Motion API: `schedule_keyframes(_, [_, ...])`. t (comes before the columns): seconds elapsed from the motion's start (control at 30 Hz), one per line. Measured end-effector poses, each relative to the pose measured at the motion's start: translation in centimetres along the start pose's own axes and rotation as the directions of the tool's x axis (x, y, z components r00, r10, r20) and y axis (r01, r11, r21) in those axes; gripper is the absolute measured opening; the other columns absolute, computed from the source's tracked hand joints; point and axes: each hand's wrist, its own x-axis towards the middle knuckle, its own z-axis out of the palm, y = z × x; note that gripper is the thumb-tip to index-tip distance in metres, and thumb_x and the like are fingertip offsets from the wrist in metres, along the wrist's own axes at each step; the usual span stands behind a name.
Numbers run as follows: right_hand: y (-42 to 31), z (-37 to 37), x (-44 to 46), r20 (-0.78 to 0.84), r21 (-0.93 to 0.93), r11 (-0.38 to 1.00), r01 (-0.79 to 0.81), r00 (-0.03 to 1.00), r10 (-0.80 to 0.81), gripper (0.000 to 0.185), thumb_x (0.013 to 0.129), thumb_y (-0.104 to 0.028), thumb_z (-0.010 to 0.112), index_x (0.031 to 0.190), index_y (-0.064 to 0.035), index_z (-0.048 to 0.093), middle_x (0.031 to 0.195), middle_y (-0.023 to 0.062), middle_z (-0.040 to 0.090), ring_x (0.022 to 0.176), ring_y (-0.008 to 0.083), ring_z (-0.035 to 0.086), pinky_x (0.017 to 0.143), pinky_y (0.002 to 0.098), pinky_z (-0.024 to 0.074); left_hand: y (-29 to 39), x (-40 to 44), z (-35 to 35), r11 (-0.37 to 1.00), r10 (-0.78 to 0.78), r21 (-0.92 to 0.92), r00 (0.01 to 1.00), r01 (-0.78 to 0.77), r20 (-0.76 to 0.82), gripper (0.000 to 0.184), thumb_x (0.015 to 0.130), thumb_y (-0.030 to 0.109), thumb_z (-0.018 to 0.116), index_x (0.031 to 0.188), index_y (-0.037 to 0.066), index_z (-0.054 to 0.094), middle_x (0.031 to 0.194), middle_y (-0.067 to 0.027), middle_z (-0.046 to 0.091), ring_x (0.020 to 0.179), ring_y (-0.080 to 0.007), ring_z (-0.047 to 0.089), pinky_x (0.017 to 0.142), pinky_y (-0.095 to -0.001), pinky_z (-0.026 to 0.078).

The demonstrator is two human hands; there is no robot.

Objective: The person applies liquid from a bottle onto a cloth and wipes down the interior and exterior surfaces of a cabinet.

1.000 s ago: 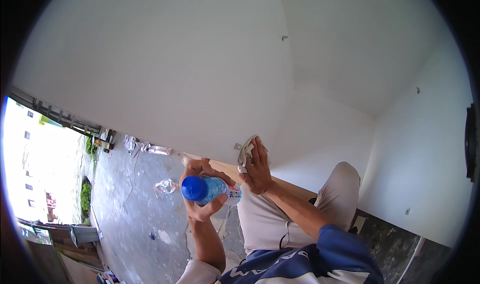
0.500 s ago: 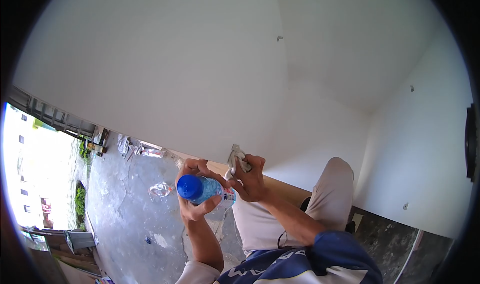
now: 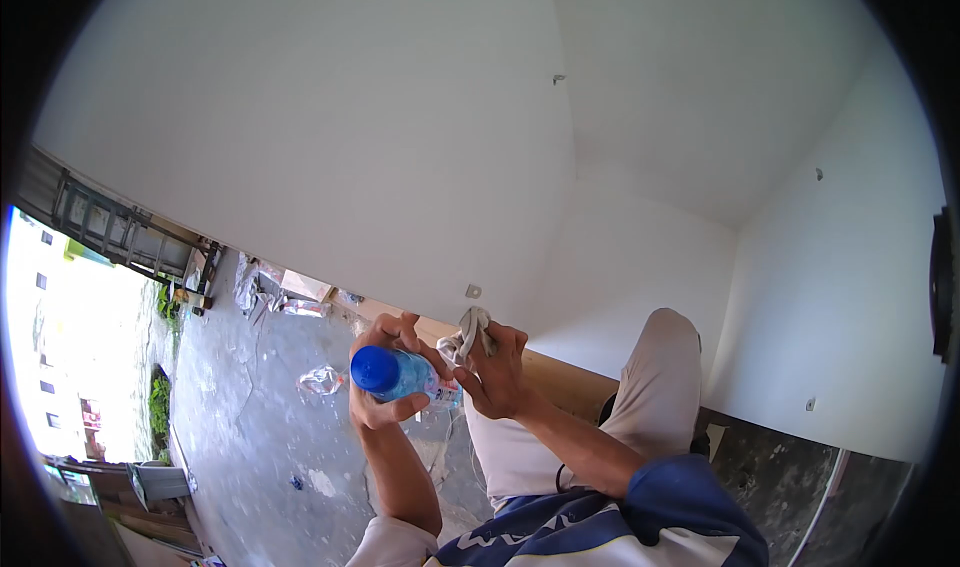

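White panelling (image 3: 350,167) rises beyond; the left hand (image 3: 368,403) wraps a blue-capped bottle (image 3: 410,374), the right hand (image 3: 497,375) pinches a bunched rag (image 3: 466,337) whose folds could snag the metal bracket (image 3: 473,291).

Grey concrete floor (image 3: 250,407), scuffed, blotched with pale patches, brighter toward left. Daylight from wide opening (image 3: 80,347) at left, mostly washed out to white; small dark windows (image 3: 41,281) of building faint beyond. Green plants (image 3: 158,412) along floor's left edge. Ladder-like frame (image 3: 110,227) at far left. Grey container (image 3: 160,482) at near left. Right: dark mottled surface (image 3: 770,467), wall or floor unclear, crossed by 1 pale strip (image 3: 822,512).
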Motion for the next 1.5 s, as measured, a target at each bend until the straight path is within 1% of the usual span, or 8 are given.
schedule_keyframes(0.23, [-4.2,-4.0,8.1,-0.104,0.143,0.989,0.041,0.994,-0.026,0.066,0.095,-0.04,0.047,0.137,0.0108,0.051,0.129,0.0253,0.047,0.115,0.0327,0.04,0.095,0.0453,0.0259,2.6,-0.3,-2.1,0.982,0.184,-0.043,0.982,-0.185,-0.029,0.054,0.065,0.009,0.082,0.106,-0.002,0.048,0.139,-0.0514,0.038,0.079,-0.0379,0.073,0.068,-0.0414,0.059])
schedule_keyframes(0.63, [-5.2,-0.2,4.1,-0.182,0.014,0.996,-0.085,0.979,0.086,0.071,0.102,-0.047,0.041,0.143,0.011,0.044,0.134,0.0294,0.046,0.116,0.0362,0.047,0.099,0.0466,0.0289,1.9,-1.9,-1.3,0.994,0.108,-0.01,0.99,-0.109,-0.093,0.055,0.065,0.012,0.086,0.104,0.001,0.049,0.145,-0.0463,0.037,0.079,-0.0343,0.074,0.07,-0.0388,0.06])
schedule_keyframes(0.77, [0.5,4.8,-4.7,-0.076,0.068,0.898,-0.435,0.895,0.439,0.077,0.103,-0.054,0.028,0.146,0.0072,0.041,0.136,0.0282,0.043,0.128,0.0385,0.034,0.106,0.0521,0.023,1.5,-1.8,-1.5,0.992,0.108,0.072,0.991,-0.103,-0.074,0.059,0.064,0.015,0.089,0.105,0.001,0.05,0.147,-0.0455,0.036,0.079,-0.0347,0.074,0.069,-0.0388,0.059])
schedule_keyframes(1.07, [2.1,4.3,3.2,-0.291,0.24,0.967,-0.089,0.944,0.159,0.087,0.102,-0.063,0.023,0.152,0.0072,0.032,0.159,0.0329,0.016,0.147,0.0448,0.016,0.115,0.0563,0.0134,1.4,-2.7,-0.3,0.984,0.116,0.145,0.988,-0.1,-0.106,0.056,0.065,0.016,0.086,0.107,0.002,0.052,0.149,-0.0422,0.035,0.08,-0.0336,0.076,0.073,-0.0369,0.06])
schedule_keyframes(1.2, [6.3,6.3,-4.1,-0.093,0.31,0.861,-0.403,0.889,0.449,0.082,0.104,-0.06,0.021,0.157,0.0024,0.026,0.162,0.032,0.015,0.15,0.0469,0.017,0.121,0.0545,0.0107,1.0,-2.3,0.7,0.986,0.073,0.164,0.979,-0.041,-0.189,0.054,0.065,0.016,0.086,0.106,0.003,0.053,0.147,-0.039,0.041,0.08,-0.0341,0.076,0.072,-0.0367,0.06])
schedule_keyframes(1.37, [0.4,2.3,4.7,-0.254,0.364,0.929,-0.074,0.951,0.175,0.074,0.105,-0.053,0.022,0.156,-0.0004,0.032,0.167,0.0259,0.011,0.154,0.0412,0.009,0.121,0.052,0.0077,-0.2,-1.1,2.8,0.979,0.143,0.169,0.974,-0.113,-0.175,0.055,0.064,0.013,0.086,0.106,0.003,0.051,0.132,-0.0303,0.052,0.077,-0.0352,0.075,0.069,-0.0386,0.061])
schedule_keyframes(1.43, [3.2,3.7,3.8,-0.242,0.322,0.934,-0.155,0.94,0.24,0.072,0.106,-0.05,0.023,0.156,0.0011,0.032,0.166,0.0243,0.016,0.153,0.0399,0.012,0.12,0.0505,0.0094,-0.6,-1.2,3.9,0.979,0.143,0.175,0.965,-0.105,-0.22,0.056,0.064,0.013,0.086,0.107,0.003,0.05,0.131,-0.0292,0.051,0.076,-0.0358,0.075,0.069,-0.0391,0.061])
schedule_keyframes(1.5, [5.6,5.3,2.0,-0.23,0.372,0.785,-0.496,0.769,0.596,0.065,0.107,-0.042,0.028,0.155,0.002,0.034,0.165,0.0229,0.022,0.149,0.0375,0.019,0.119,0.0491,0.0128,-1.0,-1.5,4.4,0.978,0.148,0.183,0.952,-0.101,-0.268,0.057,0.065,0.014,0.086,0.107,0.002,0.05,0.129,-0.028,0.051,0.075,-0.0364,0.074,0.069,-0.0396,0.061])
